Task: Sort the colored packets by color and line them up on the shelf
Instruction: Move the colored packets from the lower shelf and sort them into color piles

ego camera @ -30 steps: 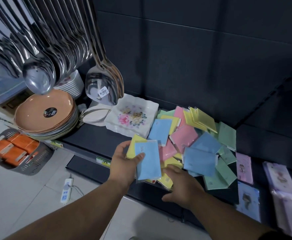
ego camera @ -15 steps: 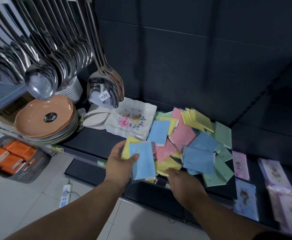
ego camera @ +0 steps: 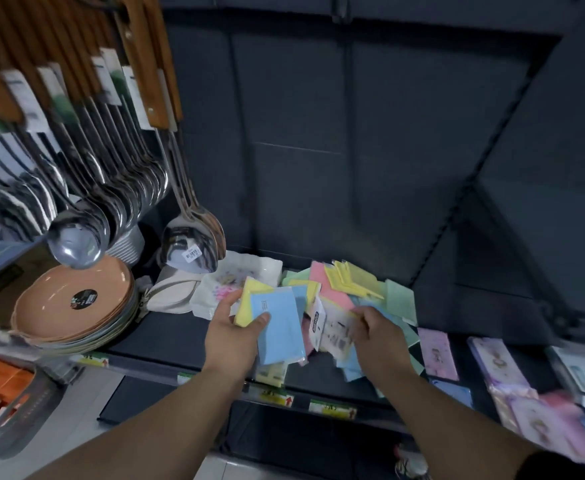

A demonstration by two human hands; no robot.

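A loose pile of coloured packets (ego camera: 353, 282), pink, yellow, green and blue, lies on the dark shelf (ego camera: 166, 337). My left hand (ego camera: 232, 334) grips a small stack above the shelf, with a blue packet (ego camera: 280, 327) on top and a yellow packet (ego camera: 246, 303) behind it. My right hand (ego camera: 377, 334) pinches a packet (ego camera: 332, 330) lifted from the pile, its white printed back with a label turned toward me. Blue packets lie under that hand, partly hidden.
Steel ladles (ego camera: 187, 247) hang at the upper left over a stack of orange plates (ego camera: 76, 303) and a white floral dish (ego camera: 246, 275). Pink and lilac patterned packs (ego camera: 436, 351) lie at the right. An orange-filled basket (ego camera: 3, 396) sits lower left.
My right hand has risen from the shelf's front edge and picked up a packet, turning its printed back up. The left hand's stack has lifted a little. The camera has tilted upward.
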